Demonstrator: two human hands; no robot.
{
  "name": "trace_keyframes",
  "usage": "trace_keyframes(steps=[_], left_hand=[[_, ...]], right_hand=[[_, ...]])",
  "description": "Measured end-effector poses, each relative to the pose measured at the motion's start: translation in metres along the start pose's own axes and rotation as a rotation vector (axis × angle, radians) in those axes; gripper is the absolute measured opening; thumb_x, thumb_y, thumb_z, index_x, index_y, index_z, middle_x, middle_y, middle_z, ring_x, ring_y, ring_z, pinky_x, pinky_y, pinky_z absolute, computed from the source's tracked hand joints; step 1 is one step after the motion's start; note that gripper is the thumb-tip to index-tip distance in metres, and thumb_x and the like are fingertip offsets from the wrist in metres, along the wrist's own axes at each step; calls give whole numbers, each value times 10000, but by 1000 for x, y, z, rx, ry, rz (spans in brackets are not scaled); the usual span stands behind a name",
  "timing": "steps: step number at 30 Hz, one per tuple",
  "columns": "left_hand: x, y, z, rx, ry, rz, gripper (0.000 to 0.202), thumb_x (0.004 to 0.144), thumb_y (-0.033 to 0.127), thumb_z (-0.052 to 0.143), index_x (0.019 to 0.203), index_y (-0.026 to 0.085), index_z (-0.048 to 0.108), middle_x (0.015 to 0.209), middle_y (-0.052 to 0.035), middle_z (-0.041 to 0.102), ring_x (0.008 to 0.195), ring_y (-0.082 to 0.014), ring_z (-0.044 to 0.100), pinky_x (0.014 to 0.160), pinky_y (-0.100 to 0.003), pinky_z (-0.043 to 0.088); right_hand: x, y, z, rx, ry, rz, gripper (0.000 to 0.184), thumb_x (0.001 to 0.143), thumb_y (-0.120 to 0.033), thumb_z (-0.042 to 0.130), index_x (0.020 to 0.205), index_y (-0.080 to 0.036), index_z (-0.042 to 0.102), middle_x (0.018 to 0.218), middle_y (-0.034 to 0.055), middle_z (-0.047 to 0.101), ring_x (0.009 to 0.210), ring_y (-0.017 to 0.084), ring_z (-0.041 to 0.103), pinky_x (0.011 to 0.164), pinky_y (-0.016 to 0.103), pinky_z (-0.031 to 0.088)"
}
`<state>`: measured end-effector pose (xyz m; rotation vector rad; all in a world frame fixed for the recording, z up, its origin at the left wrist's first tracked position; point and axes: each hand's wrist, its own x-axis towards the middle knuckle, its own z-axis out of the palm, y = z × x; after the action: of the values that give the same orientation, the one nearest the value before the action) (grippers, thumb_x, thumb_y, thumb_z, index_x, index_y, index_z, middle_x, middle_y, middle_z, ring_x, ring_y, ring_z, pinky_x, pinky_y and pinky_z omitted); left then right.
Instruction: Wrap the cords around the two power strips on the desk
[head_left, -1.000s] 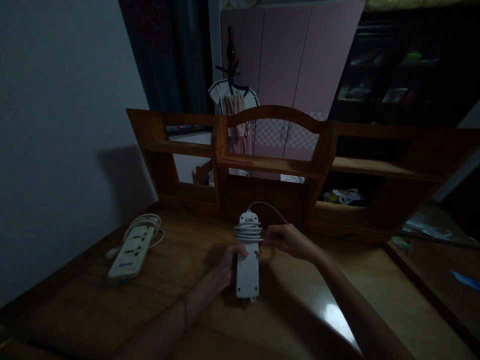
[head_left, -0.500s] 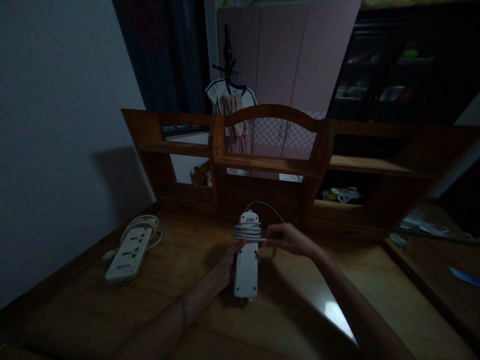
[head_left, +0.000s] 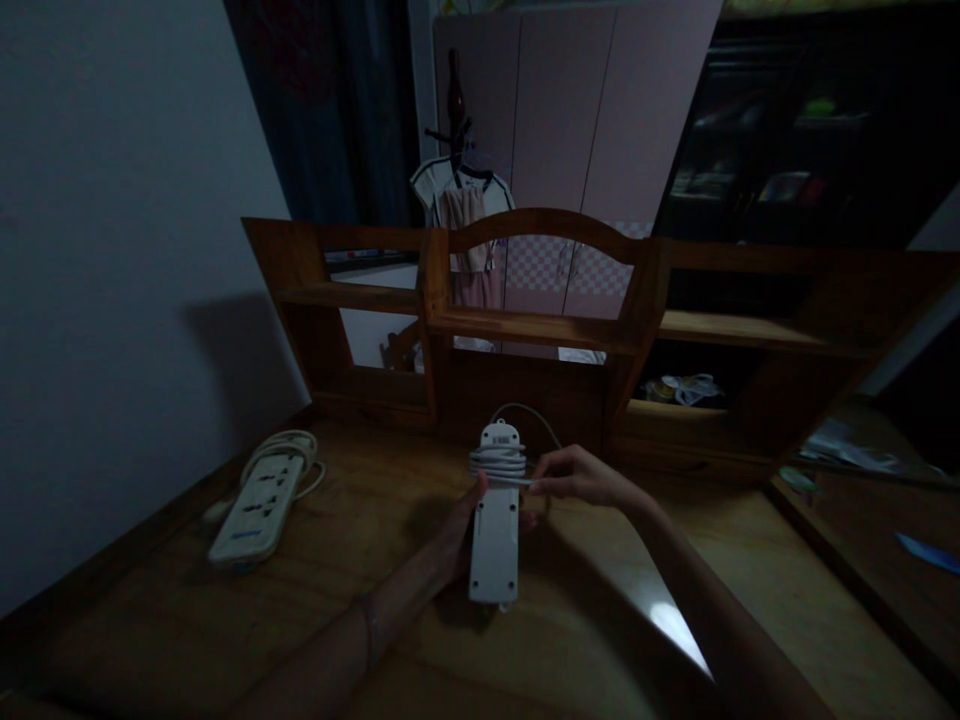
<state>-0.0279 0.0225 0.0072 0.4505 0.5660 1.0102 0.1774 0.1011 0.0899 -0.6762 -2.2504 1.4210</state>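
A white power strip is held up over the wooden desk, its screwed underside facing me. My left hand grips it from the left, thumb on the near edge just below the cord and fingertips showing past its right side. Several turns of white power cord lie around its upper half. My right hand pinches the cord close to the strip's right edge. Behind that hand a loose length of cord arcs up and back toward the top of the strip.
Another power strip, sockets up with its cord coiled at the far end, lies on the desk at the left by the wall. A wooden shelf unit stands along the back. Plastic bags sit in its right compartment.
The power strip has shifted very slightly right and toward me. My right hand still pinches the cord, with its fingers a little differently bent; more left fingertips show past the strip's right edge.
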Motion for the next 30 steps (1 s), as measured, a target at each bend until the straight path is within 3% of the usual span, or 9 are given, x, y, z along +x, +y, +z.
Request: trace_keyframes(steps=[7,14,23,25,30], left_hand=[[4,-2,-7,44,-95,57,730,830,701,383,987,37,644,821,-153,670,739,-227,656,723,-326,502],[4,-1,-1,-17,-143,101,673,843,673,392,983,62,638,819,-108,626,618,-173,593,705,-366,500],[5,3,2,-33,-294,21,697,826,704,372,1169,126,558,801,-72,591,524,-147,539,567,-315,471],[7,4,3,-30,-283,11,674,827,688,396,1163,126,556,792,-74,596,523,-152,546,557,-311,473],[13,8,-2,-77,-122,26,558,838,618,466,1077,125,574,754,-79,610,530,-157,580,495,-264,465]], right_hand=[[1,9,-1,13,22,40,359,776,-475,680,789,-118,652,623,-31,491,545,68,390,480,189,277],[4,17,3,92,-1,77,362,756,-483,696,770,-128,627,622,-36,487,527,64,389,472,183,291],[3,27,5,224,-97,83,321,793,-439,684,815,-120,648,673,-19,508,531,58,389,479,186,286],[4,35,11,294,-80,98,334,779,-443,698,811,-114,651,646,-22,498,522,59,386,474,186,278],[14,60,35,445,96,85,399,800,-509,658,766,-112,629,613,-23,475,464,48,318,420,192,227]])
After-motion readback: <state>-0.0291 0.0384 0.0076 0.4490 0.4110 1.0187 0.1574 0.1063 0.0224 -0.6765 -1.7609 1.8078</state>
